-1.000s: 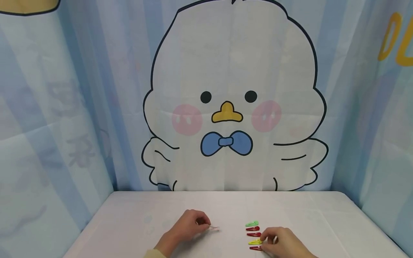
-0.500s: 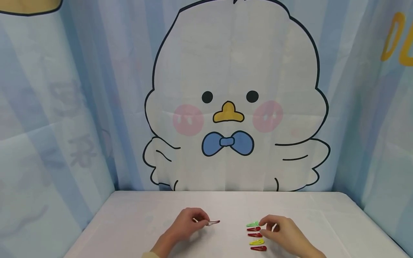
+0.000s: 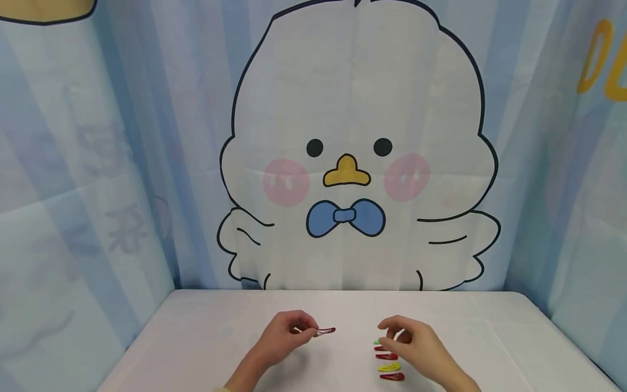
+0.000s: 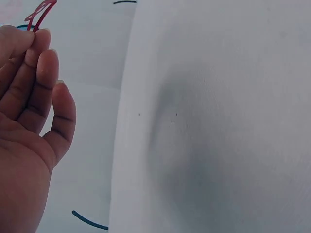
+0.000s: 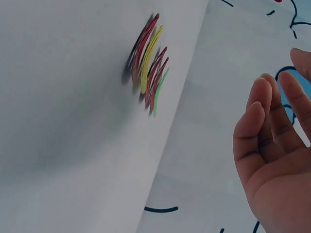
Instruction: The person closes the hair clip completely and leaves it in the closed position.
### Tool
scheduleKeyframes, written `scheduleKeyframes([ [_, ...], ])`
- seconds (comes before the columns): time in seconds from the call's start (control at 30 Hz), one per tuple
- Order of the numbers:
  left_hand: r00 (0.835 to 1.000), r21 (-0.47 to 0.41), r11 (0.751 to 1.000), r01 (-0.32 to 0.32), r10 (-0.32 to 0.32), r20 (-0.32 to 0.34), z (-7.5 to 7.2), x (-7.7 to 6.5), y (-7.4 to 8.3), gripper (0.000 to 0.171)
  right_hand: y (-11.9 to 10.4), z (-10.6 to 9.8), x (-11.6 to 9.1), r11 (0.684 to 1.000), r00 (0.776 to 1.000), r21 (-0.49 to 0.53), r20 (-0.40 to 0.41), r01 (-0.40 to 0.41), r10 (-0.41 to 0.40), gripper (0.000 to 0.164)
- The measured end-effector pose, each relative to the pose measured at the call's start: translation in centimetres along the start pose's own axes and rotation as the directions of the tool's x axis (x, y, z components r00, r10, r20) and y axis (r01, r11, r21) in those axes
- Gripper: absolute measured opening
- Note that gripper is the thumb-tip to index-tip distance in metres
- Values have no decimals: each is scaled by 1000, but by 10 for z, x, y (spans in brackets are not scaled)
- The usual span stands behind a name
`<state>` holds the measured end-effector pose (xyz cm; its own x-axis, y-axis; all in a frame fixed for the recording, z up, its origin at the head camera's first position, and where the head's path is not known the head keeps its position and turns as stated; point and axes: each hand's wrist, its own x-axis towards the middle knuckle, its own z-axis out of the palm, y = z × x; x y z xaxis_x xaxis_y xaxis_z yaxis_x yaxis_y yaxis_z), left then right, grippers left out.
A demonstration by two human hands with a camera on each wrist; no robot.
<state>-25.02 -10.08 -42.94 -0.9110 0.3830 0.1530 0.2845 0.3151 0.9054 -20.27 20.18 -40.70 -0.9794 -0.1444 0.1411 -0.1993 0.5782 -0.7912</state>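
My left hand (image 3: 286,338) pinches a dark red snap hair clip (image 3: 325,331) by one end, between thumb and fingertips. Its open loop (image 4: 45,15) points away from the hand in the left wrist view. My right hand (image 3: 415,343) holds nothing, its fingers loosely bent with thumb and fingertips apart. It hovers over the far end of a column of hair clips and partly covers the green clip (image 3: 376,342). Nearer in the column lie a red clip (image 3: 380,348), another red clip (image 3: 387,356), a yellow clip (image 3: 389,367) and a third red clip (image 3: 392,377).
The clips lie on a white table (image 3: 490,337) with rounded far corners. Behind its far edge hangs a curtain (image 3: 352,261) printed with a white cartoon bird in a blue bow tie. More blue and white curtain (image 3: 578,228) closes in both sides.
My left hand has lifted slightly, raising the red clip. The right hand has moved from the near end of the column to the far end and come away from the clips.
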Motion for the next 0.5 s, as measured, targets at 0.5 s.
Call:
scheduleKeyframes([
  [0.5, 998, -175, 984, -38, 27, -65, 10, -11, 11, 8, -28, 29, 6, 980, 994, 164, 7, 110, -113, 24],
])
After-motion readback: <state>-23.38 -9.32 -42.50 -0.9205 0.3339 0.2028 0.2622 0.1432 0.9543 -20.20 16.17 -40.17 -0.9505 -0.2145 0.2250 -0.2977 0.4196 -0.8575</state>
